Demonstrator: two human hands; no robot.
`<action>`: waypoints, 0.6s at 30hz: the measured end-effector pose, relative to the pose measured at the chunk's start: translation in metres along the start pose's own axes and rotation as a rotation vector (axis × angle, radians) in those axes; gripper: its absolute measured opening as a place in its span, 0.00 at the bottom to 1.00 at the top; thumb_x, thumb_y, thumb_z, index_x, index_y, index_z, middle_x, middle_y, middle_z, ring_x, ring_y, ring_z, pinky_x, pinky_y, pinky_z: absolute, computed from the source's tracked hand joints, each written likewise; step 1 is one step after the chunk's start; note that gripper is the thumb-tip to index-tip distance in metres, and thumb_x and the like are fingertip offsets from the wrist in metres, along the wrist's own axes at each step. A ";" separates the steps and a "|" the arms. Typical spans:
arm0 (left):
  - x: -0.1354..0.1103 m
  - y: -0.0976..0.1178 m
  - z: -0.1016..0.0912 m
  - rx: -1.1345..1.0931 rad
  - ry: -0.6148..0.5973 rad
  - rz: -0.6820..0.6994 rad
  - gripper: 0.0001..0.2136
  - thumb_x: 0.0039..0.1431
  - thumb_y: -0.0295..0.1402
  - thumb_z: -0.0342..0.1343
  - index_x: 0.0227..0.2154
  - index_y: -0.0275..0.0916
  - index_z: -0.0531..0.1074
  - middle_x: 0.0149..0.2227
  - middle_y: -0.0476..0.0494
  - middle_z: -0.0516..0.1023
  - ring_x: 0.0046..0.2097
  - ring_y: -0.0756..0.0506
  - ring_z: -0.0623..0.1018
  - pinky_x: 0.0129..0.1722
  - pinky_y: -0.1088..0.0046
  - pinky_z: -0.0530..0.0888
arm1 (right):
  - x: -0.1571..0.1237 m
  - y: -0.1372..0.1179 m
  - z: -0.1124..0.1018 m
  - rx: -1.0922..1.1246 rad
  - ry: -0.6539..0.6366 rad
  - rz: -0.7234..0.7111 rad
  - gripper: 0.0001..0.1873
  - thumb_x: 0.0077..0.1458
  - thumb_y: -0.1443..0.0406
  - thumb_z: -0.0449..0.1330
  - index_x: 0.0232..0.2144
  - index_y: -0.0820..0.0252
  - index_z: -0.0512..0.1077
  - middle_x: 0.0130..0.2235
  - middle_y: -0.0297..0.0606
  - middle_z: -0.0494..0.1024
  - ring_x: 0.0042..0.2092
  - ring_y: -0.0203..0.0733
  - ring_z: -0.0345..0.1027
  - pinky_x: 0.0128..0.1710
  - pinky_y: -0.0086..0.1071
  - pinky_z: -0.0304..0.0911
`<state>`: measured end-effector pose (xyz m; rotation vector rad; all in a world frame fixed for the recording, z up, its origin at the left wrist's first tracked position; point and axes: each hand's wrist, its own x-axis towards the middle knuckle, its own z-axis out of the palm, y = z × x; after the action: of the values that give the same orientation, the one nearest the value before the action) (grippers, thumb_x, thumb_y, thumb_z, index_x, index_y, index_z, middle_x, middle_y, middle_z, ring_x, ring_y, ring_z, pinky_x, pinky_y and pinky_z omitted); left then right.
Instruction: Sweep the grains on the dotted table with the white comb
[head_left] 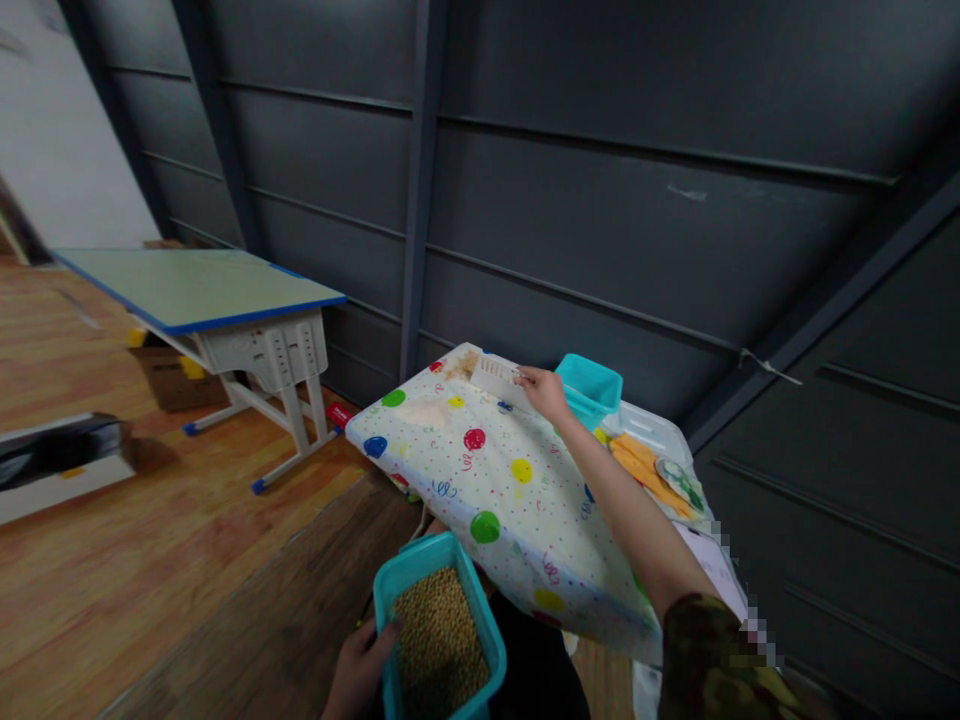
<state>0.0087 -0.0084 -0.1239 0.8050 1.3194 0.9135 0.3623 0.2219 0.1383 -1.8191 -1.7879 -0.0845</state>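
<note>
My left hand (362, 668) is closed on the left rim of a teal plastic tub (491, 640), held near my lap in front of the table. Tan, bean-like grains (439, 630) fill much of the tub. Over the far part of the table, my right hand (541, 388) grips a flat white slotted piece (499, 380); its exact kind is unclear. Beside that piece lies a patch of brownish crumbs (459, 367), and a pale powdery heap (424, 412) is closer to the left edge. A second teal tub (590, 385) stands just behind my right hand.
The table wears a balloon-print cloth (517, 500). At its right are a clear tray (660, 425) with an orange cloth (641, 465) and a green-and-white round item (679, 480). A desk (210, 285) and boxes (169, 375) stand left; a dark panelled wall (562, 200) rises behind.
</note>
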 end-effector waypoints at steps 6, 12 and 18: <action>0.000 0.001 -0.001 -0.036 -0.042 -0.016 0.28 0.30 0.61 0.76 0.21 0.41 0.78 0.28 0.36 0.87 0.45 0.26 0.87 0.44 0.56 0.86 | -0.015 0.003 0.004 0.056 0.095 0.022 0.16 0.70 0.65 0.62 0.54 0.53 0.86 0.56 0.42 0.87 0.56 0.54 0.84 0.60 0.44 0.75; 0.000 0.000 -0.001 -0.016 -0.048 -0.017 0.32 0.29 0.66 0.75 0.20 0.40 0.79 0.25 0.38 0.86 0.41 0.26 0.86 0.43 0.54 0.85 | -0.014 -0.005 0.006 0.069 0.010 -0.051 0.16 0.69 0.66 0.62 0.54 0.52 0.86 0.55 0.40 0.88 0.56 0.51 0.84 0.58 0.38 0.75; 0.001 -0.002 -0.003 -0.029 -0.027 -0.002 0.33 0.27 0.67 0.76 0.22 0.40 0.81 0.28 0.36 0.87 0.47 0.24 0.87 0.49 0.51 0.85 | -0.004 -0.004 0.006 0.046 0.052 -0.010 0.16 0.69 0.66 0.63 0.55 0.52 0.86 0.57 0.41 0.87 0.59 0.54 0.82 0.60 0.40 0.75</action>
<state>0.0055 -0.0090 -0.1267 0.7911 1.2804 0.9147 0.3557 0.2204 0.1326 -1.7604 -1.7494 -0.0927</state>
